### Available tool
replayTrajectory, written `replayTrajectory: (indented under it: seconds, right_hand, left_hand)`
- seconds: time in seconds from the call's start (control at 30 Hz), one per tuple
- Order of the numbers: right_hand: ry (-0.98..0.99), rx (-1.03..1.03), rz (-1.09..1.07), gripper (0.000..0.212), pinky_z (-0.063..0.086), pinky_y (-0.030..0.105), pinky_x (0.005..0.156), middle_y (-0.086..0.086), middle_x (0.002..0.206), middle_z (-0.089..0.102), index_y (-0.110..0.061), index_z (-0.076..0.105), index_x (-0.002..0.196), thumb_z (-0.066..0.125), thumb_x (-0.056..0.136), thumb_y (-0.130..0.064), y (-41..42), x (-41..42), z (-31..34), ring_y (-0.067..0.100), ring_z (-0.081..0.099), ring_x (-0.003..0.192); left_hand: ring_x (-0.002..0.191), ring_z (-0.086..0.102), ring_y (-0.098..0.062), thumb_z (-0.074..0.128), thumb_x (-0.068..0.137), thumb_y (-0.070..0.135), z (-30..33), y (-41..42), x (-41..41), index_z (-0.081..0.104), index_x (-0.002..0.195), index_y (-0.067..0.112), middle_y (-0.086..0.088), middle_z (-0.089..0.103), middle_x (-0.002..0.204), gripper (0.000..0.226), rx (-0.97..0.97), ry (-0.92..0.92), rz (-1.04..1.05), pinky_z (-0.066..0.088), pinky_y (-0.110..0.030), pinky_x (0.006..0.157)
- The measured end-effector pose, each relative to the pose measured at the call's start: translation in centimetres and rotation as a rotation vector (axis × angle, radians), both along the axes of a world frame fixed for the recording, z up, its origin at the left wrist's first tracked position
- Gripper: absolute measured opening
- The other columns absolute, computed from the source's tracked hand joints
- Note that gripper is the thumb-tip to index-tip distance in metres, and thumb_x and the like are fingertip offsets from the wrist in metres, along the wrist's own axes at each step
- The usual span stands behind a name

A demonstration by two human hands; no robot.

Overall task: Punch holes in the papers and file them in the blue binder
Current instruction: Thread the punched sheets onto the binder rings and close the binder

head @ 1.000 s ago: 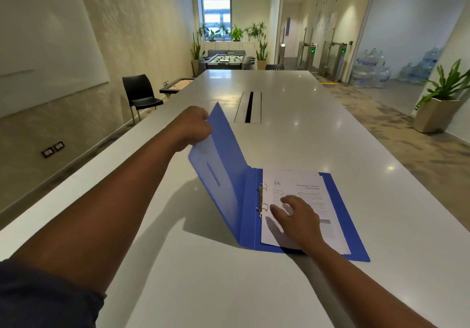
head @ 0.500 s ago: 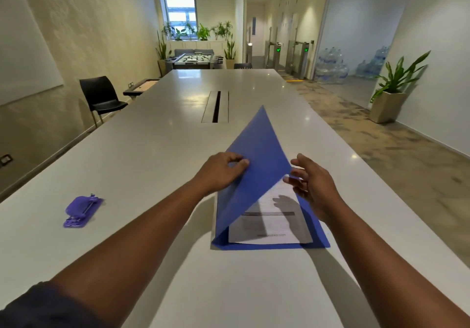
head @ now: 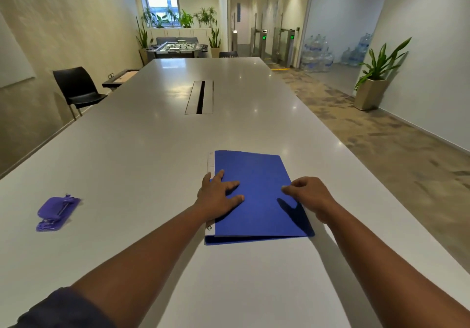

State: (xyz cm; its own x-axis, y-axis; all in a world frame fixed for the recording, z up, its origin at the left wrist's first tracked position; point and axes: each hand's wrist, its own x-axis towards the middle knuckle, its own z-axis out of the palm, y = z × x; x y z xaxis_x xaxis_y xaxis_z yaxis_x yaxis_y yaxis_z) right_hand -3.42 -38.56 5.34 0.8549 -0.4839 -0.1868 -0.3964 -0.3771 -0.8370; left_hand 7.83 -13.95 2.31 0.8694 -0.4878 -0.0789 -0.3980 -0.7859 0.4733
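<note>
The blue binder (head: 256,175) lies closed and flat on the white table, its white spine label on the left. The papers inside are hidden under the cover. My left hand (head: 218,195) rests flat on the cover near the spine, fingers spread. At the cover's right edge sits my right hand (head: 309,195), its fingers curled and touching that edge. A purple hole punch (head: 57,212) stands by itself far to the left on the table.
The long white table (head: 152,149) has a cable slot (head: 200,97) in its middle, beyond the binder. A black chair (head: 77,88) stands at the left side. A potted plant (head: 373,83) is on the floor to the right.
The blue cover swung down from upright to fully closed over the papers. My left hand went from holding the cover to lying flat on it; my right hand moved to the right edge.
</note>
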Motion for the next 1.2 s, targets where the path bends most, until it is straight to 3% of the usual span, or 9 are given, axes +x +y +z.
replayTrajectory:
  seconds: [0.17, 0.27, 0.4, 0.47, 0.57, 0.63, 0.83, 1.0, 1.2]
  right_hand:
    - [0.089, -0.163, 0.097, 0.065, 0.047, 0.032, 0.094, 0.005, 0.136, 0.064, -0.011, 0.063, 0.134, 0.079, 0.084, -0.05, 1.6, -0.1, -1.4, 0.02, 0.063, 0.113]
    - [0.136, -0.31, 0.113, 0.069, 0.05, 0.045, 0.102, 0.008, 0.13, 0.067, -0.01, 0.069, 0.122, 0.078, 0.078, -0.062, 2.2, 0.0, -1.8, 0.03, 0.058, 0.122]
    - [0.19, -0.475, 0.126, 0.069, 0.055, 0.044, 0.091, 0.005, 0.114, 0.07, -0.013, 0.071, 0.115, 0.076, 0.075, -0.069, 2.8, 0.2, -2.3, 0.028, 0.055, 0.111]
    - [0.197, -0.498, 0.127, 0.067, 0.055, 0.042, 0.086, 0.003, 0.107, 0.07, -0.015, 0.071, 0.11, 0.075, 0.074, -0.071, 2.8, 0.2, -2.4, 0.027, 0.054, 0.105]
    - [0.226, -0.526, 0.155, 0.064, 0.054, 0.039, 0.082, -0.001, 0.1, 0.068, -0.019, 0.07, 0.103, 0.073, 0.072, -0.075, 2.9, 0.3, -2.2, 0.027, 0.056, 0.104]
    - [0.241, -0.515, 0.165, 0.064, 0.053, 0.038, 0.084, -0.001, 0.104, 0.069, -0.018, 0.07, 0.106, 0.075, 0.072, -0.073, 2.9, 0.3, -2.1, 0.028, 0.056, 0.108]
    - [0.227, -0.367, 0.153, 0.07, 0.049, 0.042, 0.102, 0.005, 0.131, 0.064, -0.014, 0.065, 0.126, 0.086, 0.073, -0.056, 2.7, 0.2, -1.0, 0.029, 0.057, 0.121]
    - [0.099, -0.125, 0.11, 0.103, 0.048, 0.041, 0.104, 0.003, 0.156, 0.047, -0.018, 0.041, 0.154, 0.093, 0.069, -0.044, 2.6, 1.3, -0.6, 0.028, 0.054, 0.132]
    - [-0.05, 0.328, -0.035, 0.091, 0.056, 0.038, 0.08, 0.007, 0.126, 0.066, -0.02, 0.032, 0.155, 0.085, 0.083, -0.032, 4.8, 4.1, -0.1, 0.021, 0.068, 0.1]
  left_hand:
    - [0.156, -0.007, -0.03, 0.064, 0.089, 0.061, -0.2, -0.2, -0.4, 0.05, 0.148, 0.038, -0.001, 0.012, 0.171, 0.065, -0.042, -0.012, 0.018, 0.018, -0.049, 0.123]
    - [0.156, -0.009, -0.032, 0.07, 0.083, 0.063, -0.5, -0.3, -0.6, 0.049, 0.149, 0.034, -0.002, 0.005, 0.171, 0.075, -0.109, 0.006, 0.091, 0.018, -0.05, 0.123]
    - [0.153, 0.018, -0.036, 0.085, 0.066, 0.062, -0.3, -0.4, -0.3, 0.021, 0.161, 0.028, -0.007, 0.001, 0.168, 0.119, -0.23, 0.138, 0.296, 0.032, -0.049, 0.12]
    - [0.139, 0.043, -0.038, 0.095, 0.059, 0.043, 0.1, -0.4, 0.2, 0.015, 0.16, 0.026, -0.011, 0.022, 0.161, 0.13, -0.484, 0.338, 0.426, 0.05, -0.052, 0.106]
    - [0.101, 0.071, -0.037, 0.091, 0.069, 0.008, 1.2, 0.1, 1.1, 0.031, 0.148, 0.009, -0.021, 0.057, 0.134, 0.099, -0.898, 0.603, 0.601, 0.062, -0.054, 0.08]
    - [0.087, 0.075, -0.04, 0.088, 0.074, 0.005, 1.7, 0.8, 1.7, 0.051, 0.132, -0.002, -0.024, 0.071, 0.114, 0.07, -0.946, 0.746, 0.635, 0.062, -0.057, 0.077]
    - [0.094, 0.076, -0.038, 0.087, 0.078, 0.015, 1.9, 1.2, 1.0, 0.049, 0.121, 0.012, -0.02, 0.073, 0.112, 0.057, -0.899, 0.859, 0.47, 0.06, -0.058, 0.083]
    - [0.095, 0.075, -0.038, 0.084, 0.079, 0.007, 1.9, 2.6, 2.0, 0.049, 0.122, 0.013, -0.019, 0.069, 0.116, 0.056, -0.987, 0.788, 0.434, 0.062, -0.057, 0.078]
    - [0.099, 0.073, -0.041, 0.087, 0.073, 0.003, 3.4, 7.8, 5.4, 0.051, 0.132, 0.005, -0.024, 0.069, 0.121, 0.068, -1.074, 0.696, 0.393, 0.061, -0.057, 0.074]
